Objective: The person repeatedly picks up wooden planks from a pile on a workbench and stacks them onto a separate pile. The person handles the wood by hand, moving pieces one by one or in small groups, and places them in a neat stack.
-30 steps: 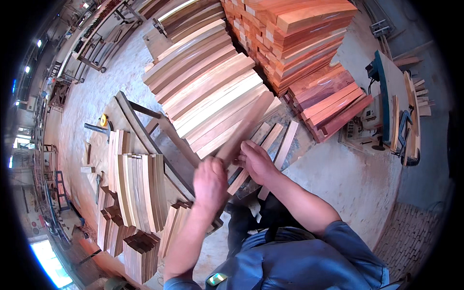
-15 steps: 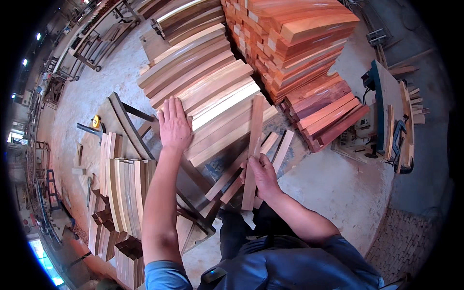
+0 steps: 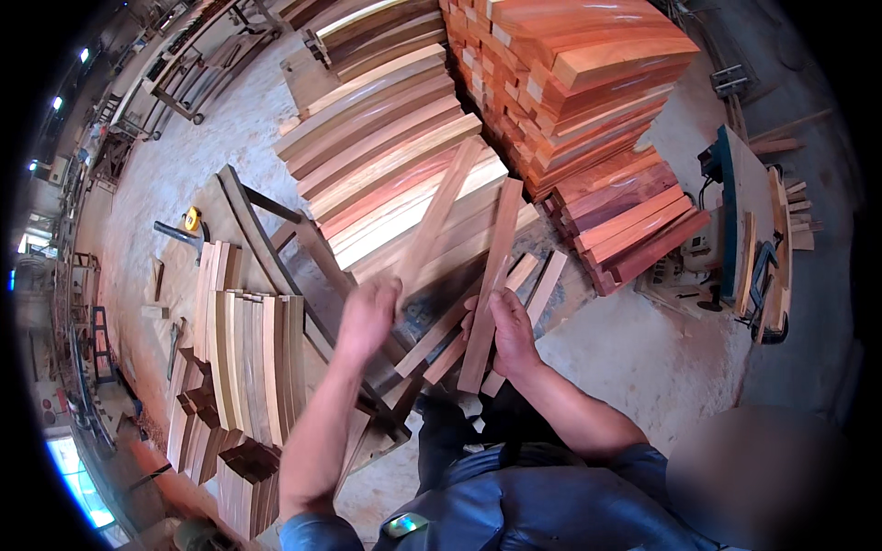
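Here the left hand (image 3: 372,314) pinches one strip (image 3: 443,204), the right hand (image 3: 511,331) another strip (image 3: 496,257); a table (image 3: 218,220) bears wooden pieces (image 3: 250,363).

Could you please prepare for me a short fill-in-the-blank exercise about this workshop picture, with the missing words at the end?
1. The left hand and right hand hold ____ wooden strips in total.
2. The tall reddish stack stands to the ____ of the paler stack.
3. The person's sleeves are coloured ____.

Missing words: two; right; blue.
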Motion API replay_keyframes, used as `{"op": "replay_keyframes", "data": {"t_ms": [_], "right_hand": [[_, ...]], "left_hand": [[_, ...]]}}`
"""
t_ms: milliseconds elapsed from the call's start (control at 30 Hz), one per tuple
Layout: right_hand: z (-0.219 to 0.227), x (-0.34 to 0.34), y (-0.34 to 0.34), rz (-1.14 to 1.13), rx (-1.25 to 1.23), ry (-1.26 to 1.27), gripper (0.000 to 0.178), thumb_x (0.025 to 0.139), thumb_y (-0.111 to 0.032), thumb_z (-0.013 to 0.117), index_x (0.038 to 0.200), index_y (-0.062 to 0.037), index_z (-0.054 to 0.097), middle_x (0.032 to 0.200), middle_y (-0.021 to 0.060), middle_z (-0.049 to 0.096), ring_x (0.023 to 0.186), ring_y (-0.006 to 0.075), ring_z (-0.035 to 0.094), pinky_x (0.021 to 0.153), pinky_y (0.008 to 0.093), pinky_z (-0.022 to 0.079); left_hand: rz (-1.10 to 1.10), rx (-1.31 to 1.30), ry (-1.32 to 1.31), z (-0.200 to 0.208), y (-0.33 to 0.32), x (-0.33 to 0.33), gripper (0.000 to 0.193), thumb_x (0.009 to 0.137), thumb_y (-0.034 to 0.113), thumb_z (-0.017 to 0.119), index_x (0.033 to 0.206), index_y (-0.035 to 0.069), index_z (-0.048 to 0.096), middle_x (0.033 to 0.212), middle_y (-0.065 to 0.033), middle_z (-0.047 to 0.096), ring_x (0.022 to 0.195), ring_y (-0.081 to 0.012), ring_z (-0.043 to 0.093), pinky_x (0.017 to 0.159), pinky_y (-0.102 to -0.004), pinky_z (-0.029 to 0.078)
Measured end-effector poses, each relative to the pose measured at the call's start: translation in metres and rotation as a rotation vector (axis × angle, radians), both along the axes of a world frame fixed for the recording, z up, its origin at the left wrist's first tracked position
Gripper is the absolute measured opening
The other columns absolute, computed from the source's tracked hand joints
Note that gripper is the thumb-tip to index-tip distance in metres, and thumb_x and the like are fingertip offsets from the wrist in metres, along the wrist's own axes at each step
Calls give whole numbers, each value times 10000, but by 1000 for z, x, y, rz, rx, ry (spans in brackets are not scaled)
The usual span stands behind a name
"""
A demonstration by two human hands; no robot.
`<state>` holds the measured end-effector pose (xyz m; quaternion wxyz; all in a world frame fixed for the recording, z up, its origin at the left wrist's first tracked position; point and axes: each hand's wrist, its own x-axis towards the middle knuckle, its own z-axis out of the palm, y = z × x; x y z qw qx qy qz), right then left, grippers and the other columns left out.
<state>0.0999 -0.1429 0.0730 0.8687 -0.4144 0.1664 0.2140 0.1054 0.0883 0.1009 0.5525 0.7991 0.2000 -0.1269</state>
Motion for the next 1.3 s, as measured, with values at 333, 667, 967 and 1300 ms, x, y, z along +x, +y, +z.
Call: {"op": "replay_keyframes", "data": {"t_ms": [333,667,967,1300], "right_hand": [[1,-10,37,121,-53,19,248,1031,-231,493,1200,-50,495,1026,79,613,877,152,610,766,316,522],[8,-65,82,411,-109,-227,401,1035,-281,448,1320,1,460,1158,173,620,1055,255,620,935,388,502],[78,-112,128,651,215,-67,698,1038,-582,180,1397,-39,430,1262,154,599,1123,305,602,941,417,504],[79,-230,202,857,35,-131,616,1067,-490,247,1438,-17,383,1388,135,506,1286,274,495,1102,418,393]], "left_hand": [[351,-746,33,-11,-56,-114,375,1049,357,489,1130,15,619,890,-59,660,792,-124,607,701,-263,498],[382,-173,-182,11,-57,-189,525,932,234,671,1411,101,503,1129,-149,698,1020,-198,657,912,-363,515],[347,-401,-328,47,-26,-267,661,885,271,727,1438,53,438,1124,-196,672,1033,-263,659,920,-357,500],[366,93,-129,100,66,-363,956,729,287,815,1480,27,284,1332,-269,511,1221,-427,523,1018,-451,442]]}}
